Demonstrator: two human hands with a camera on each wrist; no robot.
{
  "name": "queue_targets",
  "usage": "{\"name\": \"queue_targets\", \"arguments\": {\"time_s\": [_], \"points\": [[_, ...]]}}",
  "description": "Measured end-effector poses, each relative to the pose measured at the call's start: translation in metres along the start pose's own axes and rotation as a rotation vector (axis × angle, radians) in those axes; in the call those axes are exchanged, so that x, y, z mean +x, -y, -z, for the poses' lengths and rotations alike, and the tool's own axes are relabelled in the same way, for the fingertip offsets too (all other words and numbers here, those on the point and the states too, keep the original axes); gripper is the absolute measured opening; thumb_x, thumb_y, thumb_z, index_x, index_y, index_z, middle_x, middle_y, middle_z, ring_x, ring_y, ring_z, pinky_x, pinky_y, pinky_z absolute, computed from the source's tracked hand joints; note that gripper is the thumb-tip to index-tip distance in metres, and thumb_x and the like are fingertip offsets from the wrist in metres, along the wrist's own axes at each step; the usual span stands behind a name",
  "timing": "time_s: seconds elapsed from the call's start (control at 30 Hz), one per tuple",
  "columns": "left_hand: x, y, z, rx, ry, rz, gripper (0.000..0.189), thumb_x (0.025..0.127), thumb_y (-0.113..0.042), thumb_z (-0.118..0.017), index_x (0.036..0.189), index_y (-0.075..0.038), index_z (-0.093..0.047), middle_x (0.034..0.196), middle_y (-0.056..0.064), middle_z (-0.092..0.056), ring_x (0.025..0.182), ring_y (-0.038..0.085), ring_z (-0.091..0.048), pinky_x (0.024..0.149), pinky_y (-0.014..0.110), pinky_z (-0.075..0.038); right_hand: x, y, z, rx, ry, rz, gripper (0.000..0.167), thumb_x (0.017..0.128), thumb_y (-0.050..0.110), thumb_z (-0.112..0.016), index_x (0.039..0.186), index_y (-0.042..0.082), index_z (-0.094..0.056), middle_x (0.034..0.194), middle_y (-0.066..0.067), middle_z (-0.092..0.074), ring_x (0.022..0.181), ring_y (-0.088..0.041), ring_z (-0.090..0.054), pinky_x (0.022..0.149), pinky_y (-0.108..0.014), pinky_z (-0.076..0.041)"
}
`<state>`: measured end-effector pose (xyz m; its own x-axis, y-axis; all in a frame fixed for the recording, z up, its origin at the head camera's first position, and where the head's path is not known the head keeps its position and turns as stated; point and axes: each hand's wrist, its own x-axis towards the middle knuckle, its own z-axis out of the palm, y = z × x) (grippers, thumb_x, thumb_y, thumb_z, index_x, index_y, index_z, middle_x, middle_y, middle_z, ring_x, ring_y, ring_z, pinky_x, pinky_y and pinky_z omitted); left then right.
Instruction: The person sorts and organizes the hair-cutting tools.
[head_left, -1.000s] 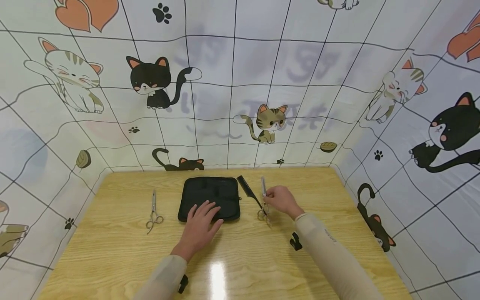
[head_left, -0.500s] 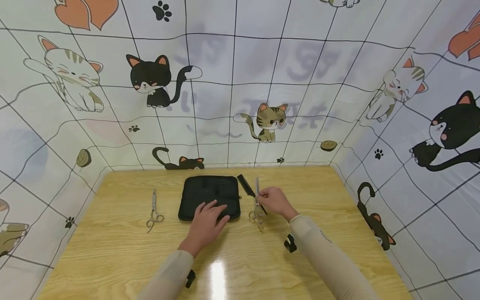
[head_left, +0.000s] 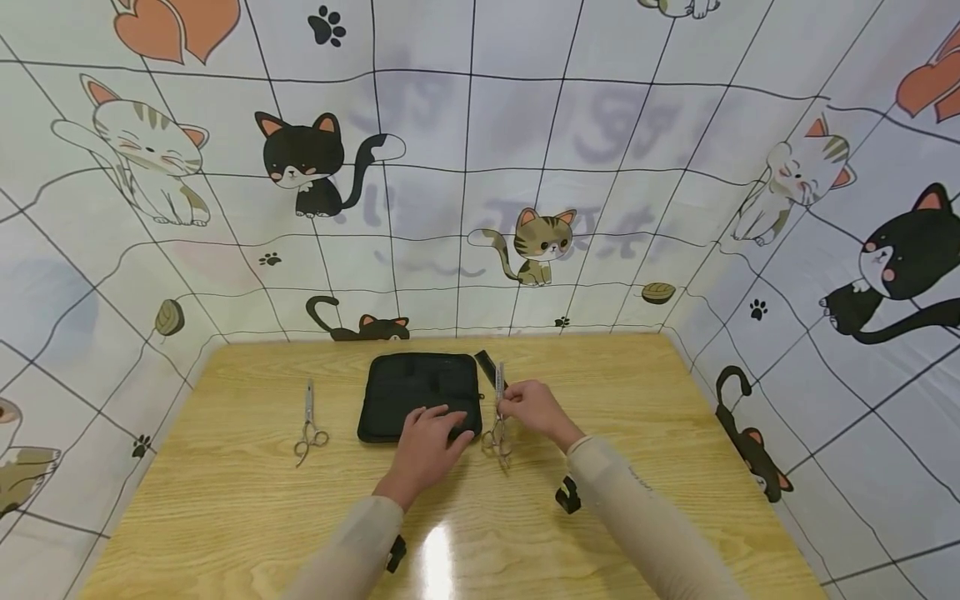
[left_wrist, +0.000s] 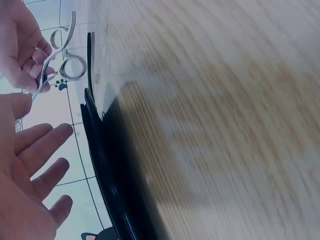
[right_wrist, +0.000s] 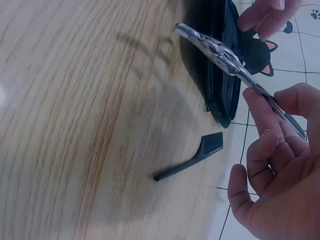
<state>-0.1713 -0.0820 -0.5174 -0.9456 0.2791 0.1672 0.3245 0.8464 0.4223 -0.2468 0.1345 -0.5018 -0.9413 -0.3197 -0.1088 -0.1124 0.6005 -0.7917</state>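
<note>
My right hand [head_left: 531, 407] pinches silver hairdressing scissors [right_wrist: 222, 56] by the blades, between thumb and fingers. Their finger rings [left_wrist: 74, 67] point toward me, and in the right wrist view they hang above the table with a shadow below. My left hand [head_left: 426, 450], fingers loosely spread, hovers close over the near right part of an unfolded black zip case [head_left: 390, 392]. Beyond the held scissors lies a black tail comb [right_wrist: 195, 157], flat on the table; the head view shows only its toothed end, partly covered by the scissors and right hand.
A second pair of silver hairdressing scissors [head_left: 309, 429] lies left of the case, blades pointing away. The wooden table [head_left: 225, 500] ends against a cat-print cloth wall [head_left: 427, 250] at the back and sides. Black straps [head_left: 568, 495] show at both wrists.
The right hand has carried the scissors leftward, from over the comb toward the case's right edge. The left hand has slid a little right over the case.
</note>
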Motion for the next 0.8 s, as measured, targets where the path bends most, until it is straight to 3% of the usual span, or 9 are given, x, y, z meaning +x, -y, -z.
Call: {"name": "queue_targets", "arguments": {"time_s": [0.13, 0.23, 0.27, 0.33, 0.5, 0.67, 0.8], "points": [[0.001, -0.004, -0.004, -0.018, -0.005, -0.009, 0.044, 0.095, -0.044, -0.06, 0.128, -0.016, -0.065, 0.122, -0.001, -0.069, 0.127, 0.025, -0.056, 0.11, 0.053, -0.037, -0.002, 0.004, -0.005, 0.009, 0.024, 0.007, 0.02, 0.091, 0.016, -0.062, 0.077, 0.007, -0.071, 0.079, -0.011, -0.073, 0.071, -0.025, -0.064, 0.053, -0.023, -0.033], [0.002, -0.007, -0.005, -0.014, -0.011, -0.004, 0.044, 0.094, -0.044, -0.06, 0.127, -0.015, -0.066, 0.12, 0.0, -0.07, 0.125, 0.025, -0.057, 0.108, 0.052, -0.039, -0.003, 0.007, -0.009, 0.014, 0.038, 0.012, 0.024, 0.092, 0.017, -0.061, 0.076, 0.002, -0.069, 0.076, -0.018, -0.069, 0.059, -0.018, -0.05, 0.053, -0.024, -0.031], [0.002, -0.008, -0.006, -0.012, -0.012, 0.0, 0.044, 0.095, -0.045, -0.06, 0.127, -0.015, -0.066, 0.12, 0.0, -0.07, 0.124, 0.025, -0.058, 0.107, 0.051, -0.039, -0.003, 0.008, -0.01, 0.021, 0.038, 0.012, 0.024, 0.092, 0.017, -0.061, 0.076, 0.002, -0.069, 0.076, -0.017, -0.069, 0.06, -0.016, -0.052, 0.053, -0.024, -0.032], [0.004, -0.01, -0.006, -0.013, -0.014, 0.005, 0.044, 0.094, -0.045, -0.06, 0.126, -0.015, -0.066, 0.119, 0.0, -0.071, 0.123, 0.026, -0.059, 0.106, 0.051, -0.04, -0.002, 0.008, -0.012, 0.036, 0.045, 0.012, 0.026, 0.093, 0.017, -0.061, 0.073, 0.0, -0.065, 0.076, -0.024, -0.067, 0.058, -0.02, -0.047, 0.054, -0.024, -0.032], [0.005, -0.013, -0.008, 0.001, -0.013, 0.008, 0.046, 0.091, -0.046, -0.065, 0.125, -0.015, -0.067, 0.118, 0.0, -0.071, 0.118, 0.026, -0.062, 0.103, 0.051, -0.042, 0.0, 0.008, -0.017, 0.057, 0.059, 0.007, 0.022, 0.093, 0.016, -0.062, 0.074, 0.008, -0.068, 0.079, -0.017, -0.071, 0.074, -0.039, -0.063, 0.052, -0.024, -0.031], [0.004, -0.015, -0.011, 0.017, -0.03, 0.01, 0.046, 0.088, -0.047, -0.068, 0.123, -0.016, -0.068, 0.116, 0.001, -0.072, 0.113, 0.026, -0.064, 0.101, 0.05, -0.044, 0.0, 0.01, -0.019, 0.041, 0.062, -0.003, 0.018, 0.091, 0.02, -0.064, 0.078, 0.012, -0.073, 0.078, -0.001, -0.074, 0.077, -0.035, -0.065, 0.05, -0.024, -0.03], [0.003, -0.017, -0.011, 0.027, -0.055, 0.009, 0.044, 0.087, -0.046, -0.069, 0.12, -0.017, -0.07, 0.11, -0.001, -0.074, 0.108, 0.025, -0.065, 0.099, 0.05, -0.045, -0.001, 0.011, -0.019, 0.058, 0.066, -0.013, 0.017, 0.091, 0.021, -0.065, 0.081, 0.012, -0.075, 0.08, -0.005, -0.075, 0.084, -0.036, -0.068, 0.054, -0.024, -0.033]]}}
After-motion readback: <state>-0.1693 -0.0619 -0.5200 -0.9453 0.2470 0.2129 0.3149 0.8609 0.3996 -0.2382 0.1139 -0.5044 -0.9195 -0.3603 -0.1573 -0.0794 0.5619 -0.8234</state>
